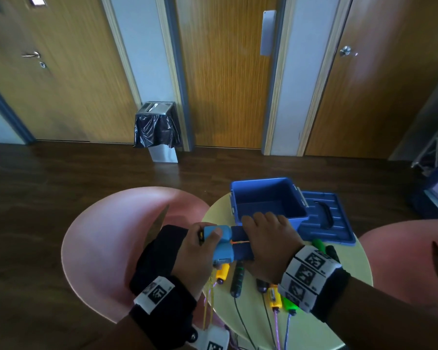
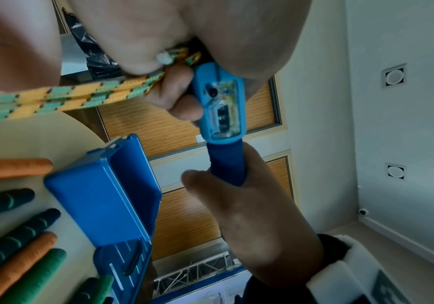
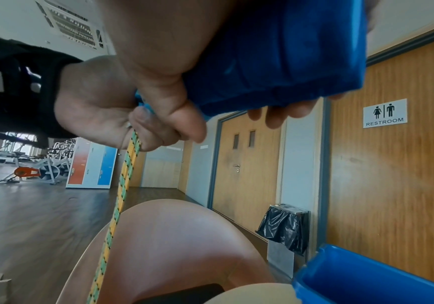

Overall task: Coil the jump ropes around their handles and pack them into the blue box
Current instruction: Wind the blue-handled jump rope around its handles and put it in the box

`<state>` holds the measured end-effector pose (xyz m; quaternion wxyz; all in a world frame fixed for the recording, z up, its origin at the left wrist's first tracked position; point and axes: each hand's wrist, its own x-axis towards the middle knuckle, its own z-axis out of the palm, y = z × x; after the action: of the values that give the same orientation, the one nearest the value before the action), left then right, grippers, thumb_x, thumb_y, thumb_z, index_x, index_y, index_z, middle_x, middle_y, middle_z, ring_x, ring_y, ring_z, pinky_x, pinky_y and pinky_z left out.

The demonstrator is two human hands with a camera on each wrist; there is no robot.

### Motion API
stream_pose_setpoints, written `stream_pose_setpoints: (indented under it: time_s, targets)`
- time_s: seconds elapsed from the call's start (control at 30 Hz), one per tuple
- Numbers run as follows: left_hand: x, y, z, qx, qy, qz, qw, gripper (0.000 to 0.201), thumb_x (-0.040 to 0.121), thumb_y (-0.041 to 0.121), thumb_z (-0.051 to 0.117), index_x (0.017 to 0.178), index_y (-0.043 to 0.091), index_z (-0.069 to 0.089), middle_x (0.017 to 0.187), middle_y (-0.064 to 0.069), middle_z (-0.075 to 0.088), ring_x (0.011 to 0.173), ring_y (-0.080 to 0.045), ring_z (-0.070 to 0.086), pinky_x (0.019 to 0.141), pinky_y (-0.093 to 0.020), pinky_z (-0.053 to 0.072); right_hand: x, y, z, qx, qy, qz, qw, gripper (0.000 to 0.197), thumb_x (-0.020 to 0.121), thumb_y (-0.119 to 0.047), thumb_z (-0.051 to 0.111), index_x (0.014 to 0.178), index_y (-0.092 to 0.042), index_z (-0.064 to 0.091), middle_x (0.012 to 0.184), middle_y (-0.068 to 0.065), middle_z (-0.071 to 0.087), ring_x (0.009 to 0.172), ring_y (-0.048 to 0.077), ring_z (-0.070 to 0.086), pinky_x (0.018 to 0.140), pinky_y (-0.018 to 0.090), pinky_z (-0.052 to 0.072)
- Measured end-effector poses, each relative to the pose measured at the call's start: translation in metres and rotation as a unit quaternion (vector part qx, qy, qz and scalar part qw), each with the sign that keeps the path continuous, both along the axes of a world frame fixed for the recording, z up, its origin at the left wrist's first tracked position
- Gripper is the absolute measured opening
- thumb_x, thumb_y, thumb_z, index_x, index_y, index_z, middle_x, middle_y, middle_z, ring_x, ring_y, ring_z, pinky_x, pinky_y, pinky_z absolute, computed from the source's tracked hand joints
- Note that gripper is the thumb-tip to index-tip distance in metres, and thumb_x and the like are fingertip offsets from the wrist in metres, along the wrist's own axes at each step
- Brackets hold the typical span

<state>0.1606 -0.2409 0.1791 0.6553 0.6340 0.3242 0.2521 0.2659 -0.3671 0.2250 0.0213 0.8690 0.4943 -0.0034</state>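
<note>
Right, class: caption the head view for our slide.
Both hands grip blue jump-rope handles beside the open blue box.

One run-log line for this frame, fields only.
step: coiling first rope | left hand: grips blue handles' light ends, pinches yellow rope | right hand: grips foam ends | blue box: open, empty

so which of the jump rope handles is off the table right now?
The blue pair. Left hand grips the light-blue caps, right hand the dark foam grip. The green, orange and yellow handles all lie on the round table.
</note>
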Motion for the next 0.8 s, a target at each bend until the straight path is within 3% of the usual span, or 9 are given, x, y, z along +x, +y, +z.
stream_pose_setpoints:
  time_s: [0.13, 0.23, 0.3, 0.43, 0.5, 0.6, 0.63, 0.73, 0.8]
  targets:
    - [0.015, -0.038, 0.007, 0.025, -0.006, 0.006, 1.0, 0.007, 0.095, 0.021, 0.062, 0.094, 0.014, 0.061, 0.087, -0.015, 0.065, 0.06, -0.021, 0.062, 0.049, -0.032, 0.047, 0.023, -0.036, 0.011, 0.008, 0.017, 0.016, 1.0, 0.045, 0.074, -0.051, 0.056, 0.108, -0.025, 0.044, 0.104, -0.002, 0.056, 0.097, 0.026, 0.057, 0.086, 0.041, 0.04]
    - [0.022, -0.069, 0.012, 0.0, -0.011, -0.003, 1.0, 0.011, 0.097, 0.02, 0.059, 0.099, 0.009, 0.06, 0.082, -0.012, 0.065, 0.053, -0.015, 0.059, 0.045, -0.027, 0.045, 0.037, -0.064, 0.014, 0.002, 0.03, 0.032, 0.999, 0.043, 0.076, -0.05, 0.057, 0.108, -0.029, 0.038, 0.104, -0.004, 0.053, 0.097, 0.025, 0.057, 0.077, 0.039, 0.036]
    - [0.026, -0.087, 0.015, -0.023, -0.011, -0.013, 1.0, 0.013, 0.097, 0.022, 0.058, 0.1, 0.009, 0.061, 0.08, -0.012, 0.063, 0.052, -0.014, 0.057, 0.044, -0.026, 0.043, 0.044, -0.081, 0.014, 0.008, 0.036, 0.041, 0.998, 0.037, 0.075, -0.047, 0.057, 0.1, -0.031, 0.035, 0.1, -0.004, 0.054, 0.095, 0.026, 0.059, 0.074, 0.037, 0.035]
    - [0.028, -0.113, 0.02, -0.057, -0.044, -0.047, 0.996, 0.031, 0.101, 0.035, 0.048, 0.09, 0.009, 0.061, 0.069, -0.008, 0.052, 0.052, -0.015, 0.048, 0.042, -0.025, 0.032, 0.058, -0.112, -0.001, 0.026, 0.171, -0.039, 0.984, 0.025, 0.073, -0.042, 0.052, 0.084, -0.03, 0.032, 0.082, -0.008, 0.054, 0.079, 0.019, 0.06, 0.071, 0.033, 0.048]
    - [0.03, -0.12, 0.022, 0.002, -0.075, -0.046, 0.996, 0.04, 0.099, 0.042, 0.046, 0.087, 0.007, 0.062, 0.067, -0.01, 0.044, 0.053, -0.016, 0.039, 0.044, -0.027, 0.026, 0.064, -0.128, -0.011, 0.057, 0.262, -0.076, 0.96, 0.021, 0.071, -0.041, 0.052, 0.08, -0.029, 0.037, 0.079, -0.008, 0.054, 0.072, 0.014, 0.056, 0.064, 0.032, 0.045]
    - [0.034, -0.135, 0.023, 0.096, -0.091, -0.032, 0.991, 0.03, 0.097, 0.028, 0.051, 0.087, 0.001, 0.062, 0.062, 0.004, 0.041, 0.054, -0.011, 0.035, 0.047, -0.025, 0.035, 0.063, -0.149, -0.014, 0.191, 0.413, -0.153, 0.877, 0.026, 0.061, -0.033, 0.061, 0.074, -0.018, 0.044, 0.066, 0.0, 0.049, 0.056, 0.017, 0.046, 0.055, 0.029, 0.035]
    - [0.037, -0.144, 0.022, 0.07, -0.093, -0.034, 0.993, 0.03, 0.1, 0.024, 0.05, 0.085, 0.001, 0.062, 0.056, 0.01, 0.039, 0.049, -0.008, 0.034, 0.044, -0.02, 0.033, 0.061, -0.153, -0.012, 0.242, 0.475, -0.179, 0.827, 0.027, 0.057, -0.029, 0.061, 0.073, -0.014, 0.045, 0.061, 0.005, 0.045, 0.052, 0.021, 0.042, 0.055, 0.03, 0.033]
    - [0.043, -0.168, 0.019, -0.005, -0.059, -0.068, 0.996, 0.035, 0.105, 0.02, 0.045, 0.076, 0.004, 0.058, 0.043, 0.011, 0.031, 0.037, -0.005, 0.026, 0.038, -0.016, 0.024, 0.057, -0.164, -0.004, 0.336, 0.662, -0.231, 0.629, 0.03, 0.052, -0.016, 0.06, 0.078, -0.008, 0.049, 0.055, 0.009, 0.041, 0.048, 0.022, 0.038, 0.05, 0.029, 0.029]
    - [0.048, -0.179, 0.017, 0.022, -0.05, -0.083, 0.995, 0.037, 0.104, 0.021, 0.045, 0.072, 0.008, 0.058, 0.044, 0.008, 0.03, 0.038, -0.008, 0.024, 0.043, -0.018, 0.022, 0.055, -0.172, 0.003, 0.348, 0.733, -0.223, 0.54, 0.033, 0.047, -0.016, 0.062, 0.078, -0.011, 0.052, 0.058, 0.007, 0.043, 0.049, 0.022, 0.039, 0.051, 0.027, 0.029]
